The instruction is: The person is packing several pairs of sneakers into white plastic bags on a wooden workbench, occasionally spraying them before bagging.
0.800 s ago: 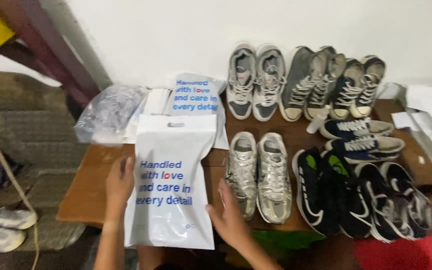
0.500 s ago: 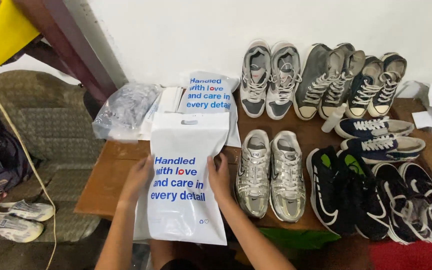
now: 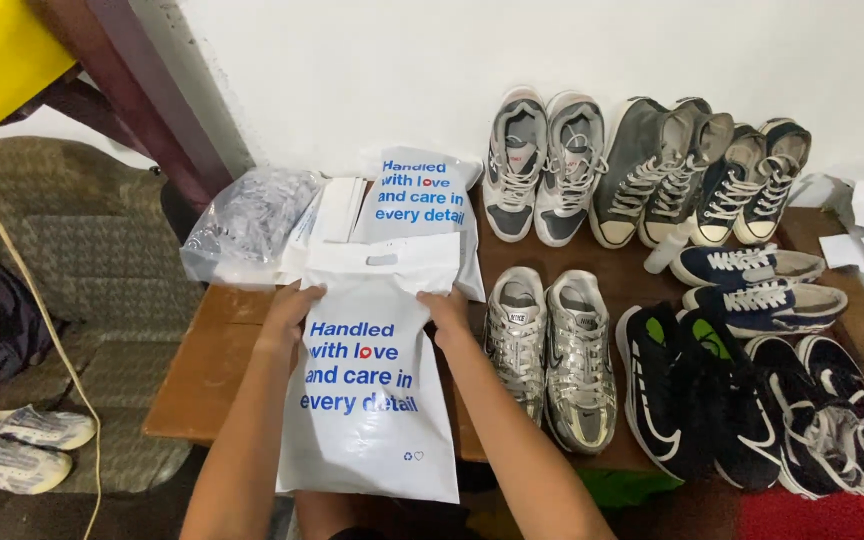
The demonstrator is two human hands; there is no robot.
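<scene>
- The fingers (image 3: pixel 304 298) of the left hand (image 3: pixel 290 312) curl over the left edge of a white plastic mailer bag (image 3: pixel 370 400) near its top, pinching that edge; the fingers (image 3: pixel 440 303) of the right hand (image 3: pixel 449 318) do the same on the right edge, so both hands grasp the bag.
- The bag lies flat on the near part of a brown wooden table (image 3: pixel 207 370), blue lettering facing up, its lower end hanging over the near table edge.
- Its top, with a cut-out handle slot (image 3: pixel 381 260), lies on a stack of similar white bags (image 3: pixel 422 195) further back.
- A clear plastic bag (image 3: pixel 247 220) of crumpled contents sits at the far left of the table, touching the stack.
- Just right of the right hand stands a pair of silver sneakers (image 3: pixel 550 350), toes pointing near.
- Right of those are black sneakers with green insoles (image 3: pixel 687 385), then dark lace-up pairs (image 3: pixel 832 410) at the table's right end.
- Along the far wall stand grey-and-white trainers (image 3: pixel 544 160), grey high-tops (image 3: pixel 652 165) and dark low canvas shoes (image 3: pixel 757 180); navy sneakers (image 3: pixel 752 285) lie on their sides between the rows.
- On the floor to the left, beside a patterned seat (image 3: pixel 62 250), lies a pair of white shoes (image 3: pixel 17 445).
</scene>
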